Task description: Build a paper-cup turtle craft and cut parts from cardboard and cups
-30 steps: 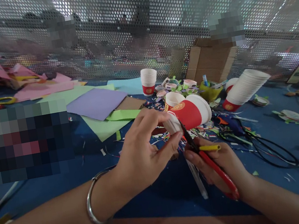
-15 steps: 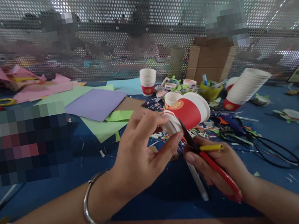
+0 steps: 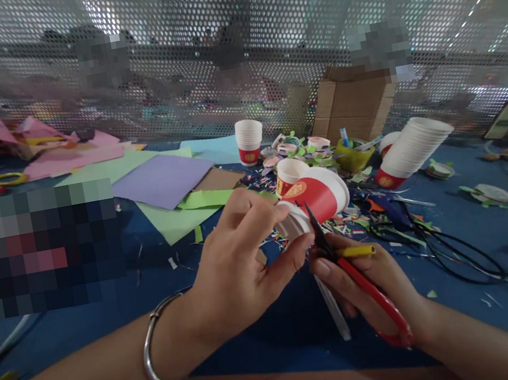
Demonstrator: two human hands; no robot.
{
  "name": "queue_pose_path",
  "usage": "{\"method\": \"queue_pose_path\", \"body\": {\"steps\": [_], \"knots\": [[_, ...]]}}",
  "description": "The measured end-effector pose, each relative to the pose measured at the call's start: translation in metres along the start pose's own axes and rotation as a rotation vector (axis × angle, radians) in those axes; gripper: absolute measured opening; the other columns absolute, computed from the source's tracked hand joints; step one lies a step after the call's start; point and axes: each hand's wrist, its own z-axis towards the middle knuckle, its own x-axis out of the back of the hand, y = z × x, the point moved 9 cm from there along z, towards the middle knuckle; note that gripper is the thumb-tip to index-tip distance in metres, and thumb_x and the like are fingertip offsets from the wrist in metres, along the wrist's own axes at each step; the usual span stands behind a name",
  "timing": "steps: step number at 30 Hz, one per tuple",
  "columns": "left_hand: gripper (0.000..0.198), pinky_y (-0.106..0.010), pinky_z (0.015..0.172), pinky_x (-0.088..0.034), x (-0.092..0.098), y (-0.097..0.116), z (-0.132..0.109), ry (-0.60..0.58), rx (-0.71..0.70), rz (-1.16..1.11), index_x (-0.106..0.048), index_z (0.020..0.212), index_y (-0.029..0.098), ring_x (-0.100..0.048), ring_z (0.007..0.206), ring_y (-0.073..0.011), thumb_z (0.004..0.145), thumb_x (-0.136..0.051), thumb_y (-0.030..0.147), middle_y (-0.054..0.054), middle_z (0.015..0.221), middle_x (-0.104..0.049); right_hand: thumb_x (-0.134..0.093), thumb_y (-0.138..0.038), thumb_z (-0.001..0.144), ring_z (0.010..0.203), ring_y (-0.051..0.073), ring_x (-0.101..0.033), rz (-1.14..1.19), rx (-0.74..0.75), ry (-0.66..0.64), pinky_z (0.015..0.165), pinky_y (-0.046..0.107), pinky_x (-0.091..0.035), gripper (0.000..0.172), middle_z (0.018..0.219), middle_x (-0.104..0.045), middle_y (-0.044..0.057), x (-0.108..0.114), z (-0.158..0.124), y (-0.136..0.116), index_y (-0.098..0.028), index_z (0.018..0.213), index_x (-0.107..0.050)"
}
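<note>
My left hand (image 3: 250, 256), with a silver bangle at the wrist, pinches a small whitish piece of paper cup (image 3: 293, 222) between thumb and fingers. My right hand (image 3: 369, 287) grips a pair of scissors (image 3: 368, 294) with a red handle and dark blades. The blades point up beside the right edge of the white piece; whether they touch it, I cannot tell. A yellow stick-like part (image 3: 356, 251) juts out by the right hand. Just behind the hands, a red and white paper cup (image 3: 316, 195) lies tilted, with another cup (image 3: 290, 172) behind it.
Coloured paper sheets (image 3: 164, 179) lie at the left. Stacked paper cups (image 3: 249, 141) stand at the back, and a taller stack (image 3: 414, 152) leans at the right. Paper scraps, a black cable (image 3: 459, 265) and a clear stick (image 3: 335, 313) lie on the blue table. Perforated metal (image 3: 196, 82) rises behind.
The white piece has turned slightly in my left hand and shows more of its greyish side. My right hand keeps hold of the scissors. The whole view has shifted a little.
</note>
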Motion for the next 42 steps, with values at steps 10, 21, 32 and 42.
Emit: {"method": "queue_pose_path", "body": {"steps": [10,21,32,42], "knots": [[0.022,-0.035,0.082,-0.055,-0.012,-0.014,-0.005,-0.107,0.113,-0.071,-0.058,0.107,0.018,-0.057,0.094,-0.0196,0.088,-0.069,0.021,-0.007,0.1,-0.059,-0.063,-0.057,0.09,0.042,0.013,-0.053,0.003,-0.042,0.042,0.038,0.021,-0.038,0.039,0.042,-0.045,-0.006,0.002,0.001,0.003,-0.022,0.072,-0.062],[0.019,-0.035,0.085,-0.055,-0.018,-0.018,-0.008,-0.131,0.163,-0.134,-0.058,0.107,0.02,-0.058,0.096,-0.0183,0.09,-0.067,0.021,-0.006,0.101,-0.059,-0.063,-0.053,0.091,0.033,0.011,-0.044,0.028,-0.085,0.016,0.034,0.022,-0.037,0.034,0.045,-0.047,-0.008,0.002,0.004,0.005,-0.02,0.097,-0.069],[0.022,-0.036,0.085,-0.056,-0.021,-0.025,-0.006,-0.155,0.206,-0.115,-0.058,0.107,0.019,-0.058,0.1,-0.0209,0.089,-0.068,0.025,-0.008,0.103,-0.058,-0.062,-0.05,0.091,0.035,0.012,-0.047,-0.079,-0.043,0.057,0.035,0.023,-0.035,0.03,0.044,-0.049,-0.006,0.011,0.006,0.004,-0.023,0.079,-0.065],[0.041,-0.029,0.073,-0.056,-0.02,-0.078,-0.002,-0.14,0.557,-0.494,-0.055,0.118,0.023,-0.062,0.089,-0.0147,0.082,-0.073,0.027,-0.005,0.116,-0.058,-0.06,-0.053,0.092,0.031,0.01,-0.043,-0.129,0.023,0.233,0.039,0.023,-0.04,0.053,0.034,-0.041,-0.006,0.04,0.016,0.001,-0.023,0.05,-0.047]]}}
